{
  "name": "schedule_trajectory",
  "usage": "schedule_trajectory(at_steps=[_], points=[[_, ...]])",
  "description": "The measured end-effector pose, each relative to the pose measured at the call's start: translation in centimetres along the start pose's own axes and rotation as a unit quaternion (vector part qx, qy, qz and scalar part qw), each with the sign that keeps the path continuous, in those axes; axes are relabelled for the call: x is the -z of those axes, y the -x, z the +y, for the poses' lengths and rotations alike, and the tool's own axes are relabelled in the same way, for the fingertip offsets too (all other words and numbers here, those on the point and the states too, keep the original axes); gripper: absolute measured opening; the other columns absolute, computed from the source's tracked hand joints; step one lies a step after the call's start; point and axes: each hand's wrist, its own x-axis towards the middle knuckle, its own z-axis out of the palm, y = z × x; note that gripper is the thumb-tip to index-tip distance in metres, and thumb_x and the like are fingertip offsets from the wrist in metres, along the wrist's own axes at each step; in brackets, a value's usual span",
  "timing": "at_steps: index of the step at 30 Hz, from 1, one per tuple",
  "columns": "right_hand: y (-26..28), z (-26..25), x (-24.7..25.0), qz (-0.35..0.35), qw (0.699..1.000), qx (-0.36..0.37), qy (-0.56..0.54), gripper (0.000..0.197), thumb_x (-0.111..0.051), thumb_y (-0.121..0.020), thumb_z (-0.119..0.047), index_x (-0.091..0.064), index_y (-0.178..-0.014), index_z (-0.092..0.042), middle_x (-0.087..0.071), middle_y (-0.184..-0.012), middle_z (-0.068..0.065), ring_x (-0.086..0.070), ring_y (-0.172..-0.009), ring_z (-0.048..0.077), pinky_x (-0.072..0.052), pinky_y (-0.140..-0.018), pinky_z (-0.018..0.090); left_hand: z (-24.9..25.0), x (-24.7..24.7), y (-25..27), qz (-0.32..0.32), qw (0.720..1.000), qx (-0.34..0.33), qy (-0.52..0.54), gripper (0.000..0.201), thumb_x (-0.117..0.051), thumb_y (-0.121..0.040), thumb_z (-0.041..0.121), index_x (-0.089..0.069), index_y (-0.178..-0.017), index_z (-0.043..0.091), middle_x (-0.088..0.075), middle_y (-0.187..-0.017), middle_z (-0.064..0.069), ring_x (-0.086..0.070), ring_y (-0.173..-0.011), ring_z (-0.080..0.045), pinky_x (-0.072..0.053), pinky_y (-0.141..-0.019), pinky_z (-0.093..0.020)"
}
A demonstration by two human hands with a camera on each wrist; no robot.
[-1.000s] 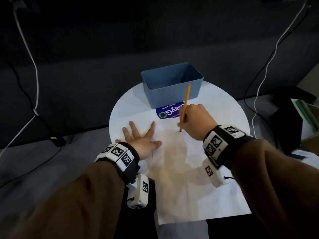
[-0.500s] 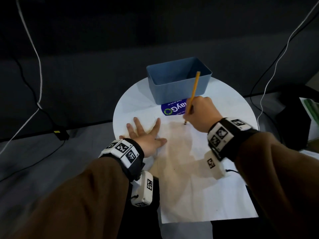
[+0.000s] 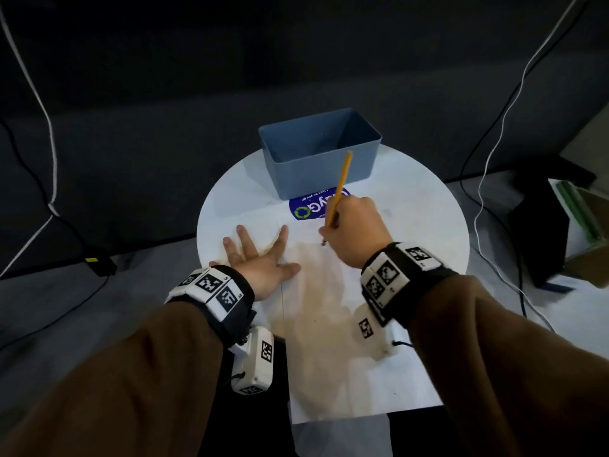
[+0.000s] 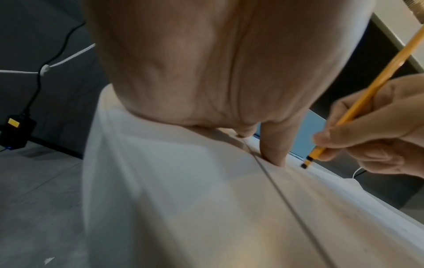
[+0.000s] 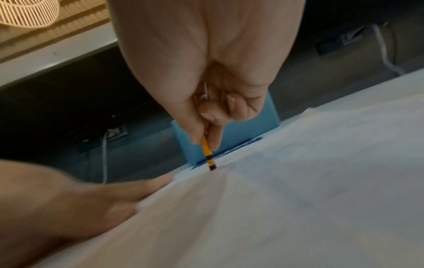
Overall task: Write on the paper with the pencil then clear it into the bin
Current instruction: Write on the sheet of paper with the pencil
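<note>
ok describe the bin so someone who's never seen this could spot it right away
Find the round white table. At its far edge, beyond the paper, stands the bin, an open rectangular tub. It is the only blue-grey container there, and a blue sticker lies at its foot.

**Around the round tabletop**

A round white tabletop (image 3: 425,206) carries a blue sticker (image 3: 309,209) with a green recycling mark. Left of the left grip, a black adapter (image 3: 99,265) with a yellow label lies on the grey floor. White and black cables (image 3: 494,133) hang beyond the right grip, before a dark wall.
</note>
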Motion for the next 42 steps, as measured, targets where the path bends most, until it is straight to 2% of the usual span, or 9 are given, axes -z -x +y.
schedule_trajectory(at_steps=[5, 8, 12, 15, 21, 27, 32, 37, 42], points=[[-0.4, 3.2, 3.5, 0.044, 0.996, -0.072, 0.022, 0.017, -0.07, -0.088, -0.013, -0.057, -0.077, -0.015, -0.066, -0.086, 0.01, -0.061, -0.08, 0.025, -0.046, -0.069, 0.03, 0.0, 0.0, 0.1, -0.001, 1.0, -0.001, -0.008, 0.073, -0.033, -0.095, 0.071, 0.019, -0.146, 0.06, 0.04, -0.155, -0.015, 0.03, -0.144, -0.044, 0.004, -0.112, -0.073], [0.0, 2.0, 3.2, 0.018, 0.999, -0.038, -0.004, 0.02, -0.075, -0.088, -0.017, -0.06, -0.075, -0.018, -0.064, -0.081, 0.004, -0.058, -0.079, 0.019, -0.04, -0.069, 0.026, -0.1, 0.1, 0.0, -0.004, 1.0, -0.002, -0.001, 0.073, -0.033, -0.095, 0.071, 0.017, -0.147, 0.06, 0.039, -0.156, -0.015, 0.03, -0.144, -0.044, 0.005, -0.112, -0.072], [-0.3, -0.9, 0.7, -0.003, 1.0, 0.02, -0.005, 0.018, -0.075, -0.087, -0.018, -0.061, -0.077, -0.014, -0.061, -0.081, 0.004, -0.055, -0.082, 0.022, -0.037, -0.071, 0.026, -0.1, 0.1, 0.0, 0.0, 1.0, -0.005, 0.0, 0.073, -0.034, -0.094, 0.072, 0.015, -0.148, 0.06, 0.035, -0.158, -0.016, 0.028, -0.145, -0.044, 0.004, -0.112, -0.072], [-0.8, -0.7, 0.3, -0.011, 1.0, 0.008, 0.021, 0.02, -0.072, -0.088, -0.016, -0.055, -0.077, -0.017, -0.061, -0.086, 0.007, -0.057, -0.084, 0.025, -0.038, -0.07, 0.028, -0.1, 0.0, -0.1, -0.002, 1.0, -0.005, 0.003, 0.073, -0.035, -0.094, 0.072, 0.015, -0.147, 0.06, 0.033, -0.158, -0.016, 0.027, -0.145, -0.044, 0.004, -0.111, -0.073], [-1.0, 1.3, 2.9, 0.019, 0.997, -0.048, 0.055, 0.015, -0.071, -0.091, -0.019, -0.058, -0.084, -0.015, -0.06, -0.089, 0.007, -0.053, -0.076, 0.02, -0.032, -0.053, 0.019, -0.4, 0.1, -0.5, -0.004, 1.0, -0.009, 0.007, 0.075, -0.035, -0.094, 0.072, 0.017, -0.147, 0.06, 0.038, -0.156, -0.016, 0.03, -0.144, -0.045, 0.005, -0.111, -0.073], [0.1, -0.7, 1.2, -0.02, 0.999, 0.016, 0.022, 0.018, -0.075, -0.089, -0.019, -0.061, -0.078, -0.014, -0.061, -0.081, 0.003, -0.056, -0.08, 0.02, -0.039, -0.069, 0.027, -0.1, -0.1, -0.3, 0.001, 1.0, -0.007, 0.004, 0.075, -0.034, -0.095, 0.071, 0.016, -0.149, 0.056, 0.035, -0.157, -0.018, 0.028, -0.144, -0.047, 0.006, -0.114, -0.069], [-0.2, 0.2, 2.2, 0.006, 0.998, -0.034, 0.051, 0.015, -0.069, -0.09, -0.015, -0.056, -0.082, -0.016, -0.06, -0.089, 0.009, -0.057, -0.08, 0.025, -0.042, -0.063, 0.028, -0.2, 0.1, -0.3, 0.005, 1.0, -0.007, 0.019, 0.075, -0.035, -0.096, 0.069, 0.016, -0.149, 0.056, 0.037, -0.156, -0.018, 0.03, -0.142, -0.048, 0.008, -0.115, -0.066], [0.7, -3.2, 0.4, -0.04, 0.998, 0.04, -0.019, 0.019, -0.075, -0.087, -0.016, -0.059, -0.076, -0.015, -0.062, -0.078, 0.003, -0.057, -0.077, 0.02, -0.037, -0.059, 0.022, -0.2, -0.3, -0.8, -0.003, 1.0, 0.013, 0.011, 0.072, -0.029, -0.093, 0.076, 0.008, -0.151, 0.056, 0.007, -0.161, -0.03, 0.011, -0.146, -0.053, 0.0, -0.117, -0.063], [0.1, -2.3, -0.3, -0.033, 0.999, 0.008, 0.013, 0.018, -0.073, -0.088, -0.015, -0.057, -0.08, -0.014, -0.061, -0.084, 0.005, -0.057, -0.082, 0.023, -0.041, -0.068, 0.029, 0.0, -0.3, -0.6, 0.003, 1.0, 0.016, 0.019, 0.07, -0.029, -0.093, 0.075, 0.007, -0.151, 0.058, 0.011, -0.163, -0.025, 0.015, -0.147, -0.049, 0.003, -0.116, -0.065]])
